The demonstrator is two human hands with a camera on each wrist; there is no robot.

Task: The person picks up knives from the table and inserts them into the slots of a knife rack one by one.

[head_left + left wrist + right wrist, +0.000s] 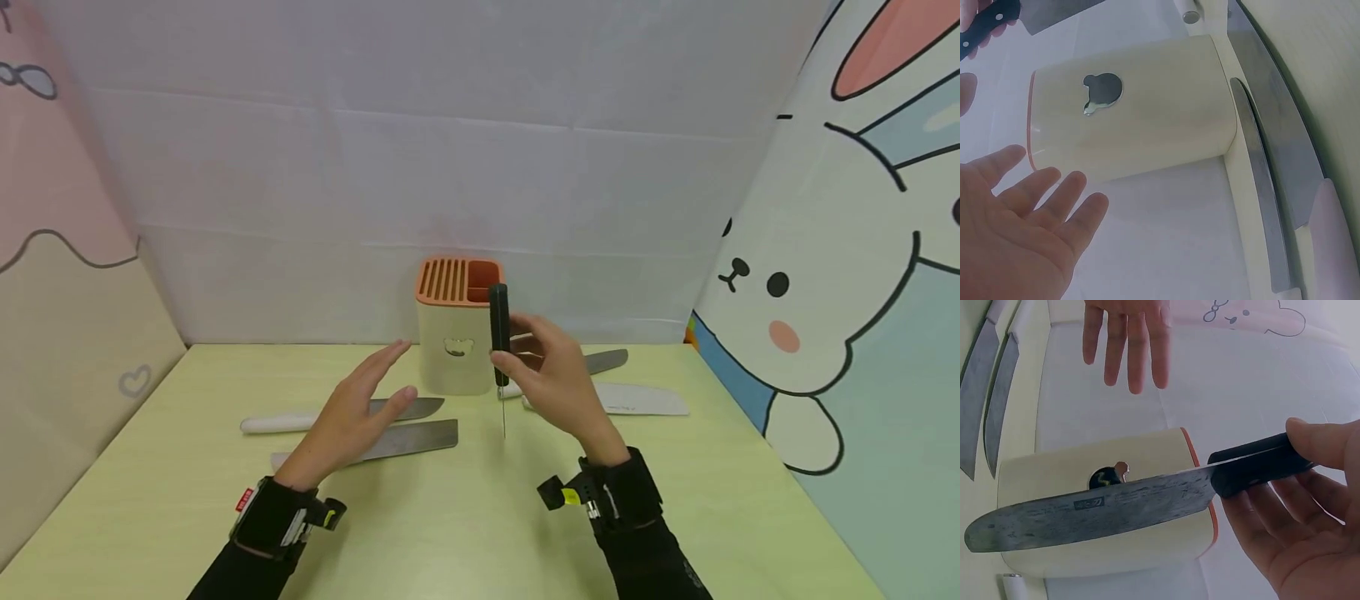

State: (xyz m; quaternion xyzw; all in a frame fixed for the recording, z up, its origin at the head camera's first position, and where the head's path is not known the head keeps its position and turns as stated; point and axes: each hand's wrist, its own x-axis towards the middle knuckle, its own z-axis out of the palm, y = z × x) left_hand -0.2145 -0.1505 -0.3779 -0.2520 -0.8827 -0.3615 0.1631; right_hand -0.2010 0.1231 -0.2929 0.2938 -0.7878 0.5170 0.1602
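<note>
My right hand point(551, 379) pinches the black handle of a kitchen knife point(1097, 512) between thumb and fingers. In the head view the knife hangs upright, handle up and blade pointing down, edge-on to me. It is in front of the cream knife block point(453, 358), which has an orange slotted top point(444, 281) with open compartments at its right. My left hand point(348, 421) hovers left of the block with fingers spread, holding nothing. Beneath it lie a white-handled knife point(277, 423) and a broad-bladed knife point(420, 439), whose handle is partly hidden by the left wrist.
Right of the block lie a white-bladed knife point(645, 399) and a grey-bladed knife point(607, 360), both partly behind my right hand. The pale yellow table point(465, 533) ends at a white backdrop point(450, 167). A cartoon-printed sheet point(847, 333) stands along the right side.
</note>
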